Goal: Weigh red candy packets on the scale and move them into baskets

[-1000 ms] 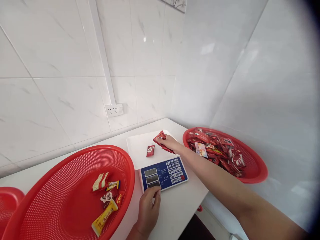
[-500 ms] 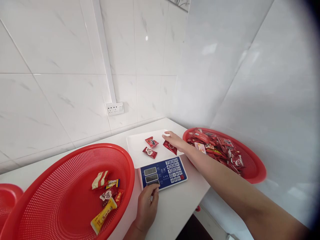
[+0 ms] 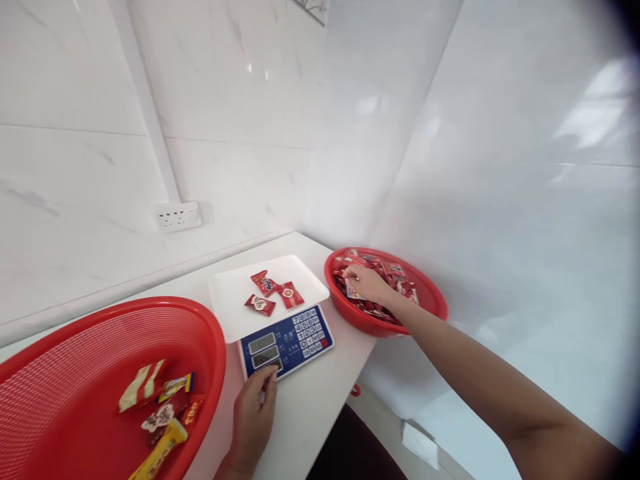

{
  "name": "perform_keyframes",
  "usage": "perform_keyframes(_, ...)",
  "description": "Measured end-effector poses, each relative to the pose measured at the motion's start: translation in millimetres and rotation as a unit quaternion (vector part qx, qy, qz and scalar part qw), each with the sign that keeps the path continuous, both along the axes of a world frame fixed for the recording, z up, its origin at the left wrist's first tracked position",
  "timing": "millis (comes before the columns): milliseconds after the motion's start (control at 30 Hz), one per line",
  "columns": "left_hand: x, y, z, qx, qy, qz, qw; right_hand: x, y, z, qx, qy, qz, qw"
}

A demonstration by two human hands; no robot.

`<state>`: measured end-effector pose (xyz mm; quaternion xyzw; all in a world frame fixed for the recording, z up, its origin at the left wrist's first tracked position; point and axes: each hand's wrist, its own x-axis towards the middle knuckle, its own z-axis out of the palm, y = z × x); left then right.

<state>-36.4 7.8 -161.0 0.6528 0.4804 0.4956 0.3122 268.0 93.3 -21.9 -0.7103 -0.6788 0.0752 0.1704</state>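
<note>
My right hand (image 3: 371, 285) reaches into the red basket of snack packets (image 3: 440, 303) at the right. Its fingers are bent together over the pile, beside a pale packet (image 3: 351, 291); what they grip is hidden. My left hand (image 3: 253, 415) is closed, thumb and index finger meeting at the front edge of the digital scale (image 3: 290, 341), with nothing visible in them. On the scale's white tray (image 3: 230, 320) lie a red twisted packet (image 3: 264, 283), a dark red packet (image 3: 260, 305) and a red packet with a round emblem (image 3: 291, 295).
A large red mesh basket (image 3: 200, 320) stands at the left. Inside are a yellow packet (image 3: 159, 453), a cream-striped packet (image 3: 143, 387) and other small packets. A wall socket (image 3: 177, 217) sits behind the white table (image 3: 300, 407), whose right edge drops to the floor.
My right hand has left the red packet on the tray and moved right into the packet basket. My left hand stays at the scale's front edge. The view has turned right.
</note>
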Motion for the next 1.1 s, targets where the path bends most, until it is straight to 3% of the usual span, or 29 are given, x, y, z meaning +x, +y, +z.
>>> perform_keyframes(133, 0.4, 1.6, -0.6, -0.022, 0.01, -0.002, 1.0, 45.6, -31.5, -0.6, -0.128, -0.028, -0.022, 0.991)
perform_keyframes(200, 0.5, 1.8, 0.4, -0.028, 0.011, -0.003, 1.0, 52.9, -39.5, -4.1, -0.182, -0.033, -0.005, 0.983)
perform_keyframes(300, 0.7, 1.8, 1.9, -0.032, 0.016, -0.001, 0.999, 50.4, -39.9, -13.5, -0.205, -0.033, 0.01, 0.978)
perform_keyframes(500, 1.1, 1.7, 3.3, -0.037, 0.021, 0.007, 0.999, 44.4, -28.8, -33.1, -0.171, -0.025, 0.005, 0.985)
perform_keyframes(667, 0.6, 2.2, 2.6, -0.032, 0.024, 0.012, 0.999, 52.9, -30.6, -38.1, -0.116, 0.016, -0.008, 0.993)
perform_keyframes(1100, -0.1, 2.0, 1.5, -0.048, 0.014, 0.016, 0.999, 76.7, -29.9, -0.7, 0.021, 0.075, -0.093, 0.993)
